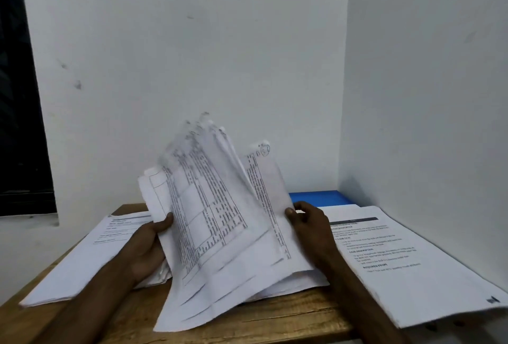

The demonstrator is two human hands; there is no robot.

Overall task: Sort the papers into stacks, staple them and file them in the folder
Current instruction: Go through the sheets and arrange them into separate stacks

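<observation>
A loose bundle of printed table sheets (pixel 214 220) stands tilted up off the wooden table (pixel 275 319), fanned and blurred at the top. My left hand (pixel 149 244) grips its left edge, thumb on the front. My right hand (pixel 310 228) pinches the right edge of the rearmost sheets. A stack of text pages (pixel 406 264) lies flat on the right. Another stack (pixel 90 255) lies flat on the left. A blue folder (pixel 321 198) lies at the back right, mostly covered by paper.
White walls close in right behind the table and along its right side. A dark window (pixel 19 96) is at the left. The right stack overhangs the table's front right edge.
</observation>
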